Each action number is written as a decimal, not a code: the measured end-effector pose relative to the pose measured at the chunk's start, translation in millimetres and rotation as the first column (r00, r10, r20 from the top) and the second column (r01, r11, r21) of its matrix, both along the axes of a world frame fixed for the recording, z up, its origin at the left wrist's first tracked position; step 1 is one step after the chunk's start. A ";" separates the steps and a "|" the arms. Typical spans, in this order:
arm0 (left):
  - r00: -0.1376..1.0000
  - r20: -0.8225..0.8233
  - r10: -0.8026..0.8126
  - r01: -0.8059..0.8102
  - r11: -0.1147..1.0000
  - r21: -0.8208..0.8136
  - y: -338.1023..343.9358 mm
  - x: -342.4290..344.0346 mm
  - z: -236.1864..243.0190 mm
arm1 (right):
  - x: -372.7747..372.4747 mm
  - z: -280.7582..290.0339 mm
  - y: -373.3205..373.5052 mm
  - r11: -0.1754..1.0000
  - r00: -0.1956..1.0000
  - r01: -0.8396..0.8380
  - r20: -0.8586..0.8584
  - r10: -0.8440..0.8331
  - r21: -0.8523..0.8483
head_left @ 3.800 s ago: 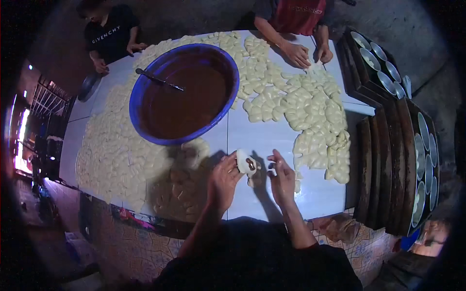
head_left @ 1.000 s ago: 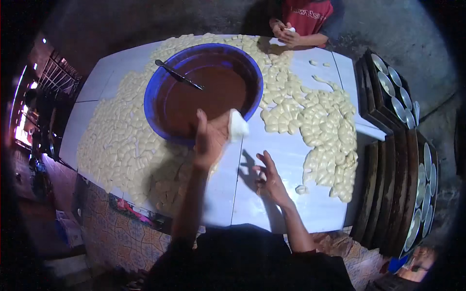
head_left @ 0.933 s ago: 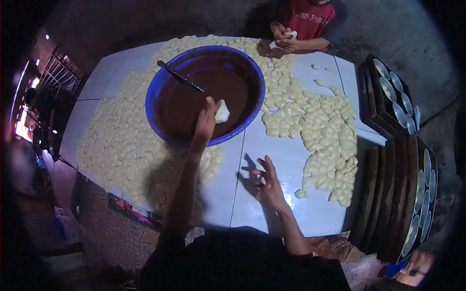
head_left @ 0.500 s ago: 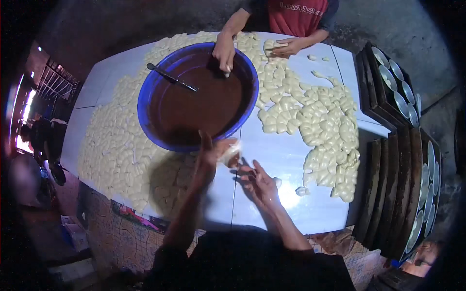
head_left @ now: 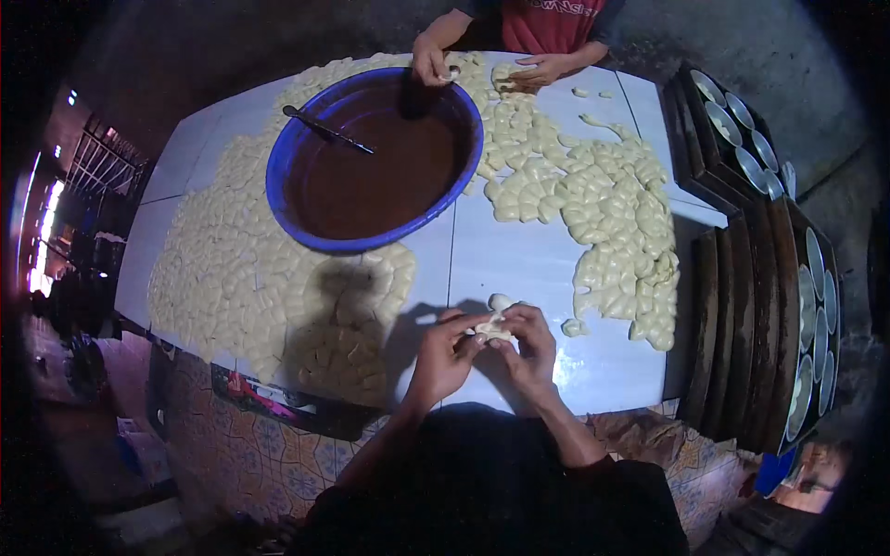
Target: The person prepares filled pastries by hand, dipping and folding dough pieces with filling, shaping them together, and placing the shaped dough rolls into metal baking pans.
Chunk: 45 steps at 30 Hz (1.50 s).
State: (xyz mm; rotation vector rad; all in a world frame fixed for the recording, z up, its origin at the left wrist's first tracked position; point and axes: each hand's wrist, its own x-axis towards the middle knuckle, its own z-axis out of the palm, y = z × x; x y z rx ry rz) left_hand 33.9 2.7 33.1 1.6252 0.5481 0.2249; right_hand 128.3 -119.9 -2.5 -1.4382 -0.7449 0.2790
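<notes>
The left hand (head_left: 440, 360) and right hand (head_left: 532, 354) pinch a small piece of pale dough (head_left: 491, 329) between their fingertips, above the white tiled tabletop (head_left: 519, 259) near its close edge. A dough ball (head_left: 501, 302) shows just beyond the fingers; whether it touches them, I cannot tell. Ahead to the left, a dark utensil (head_left: 324, 128) leans in a blue basin (head_left: 345, 245) of brown paste (head_left: 371, 190). Portioned dough (head_left: 227, 246) covers much of the table, and a co-worker's hand (head_left: 430, 61) is at the basin's far rim
</notes>
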 end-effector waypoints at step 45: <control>0.995 0.092 0.041 -0.009 0.948 -0.318 -22.0 10.6 -59.1 | 42.6 -53.6 -51.7 0.916 0.986 0.165 0.047 -0.158 -0.366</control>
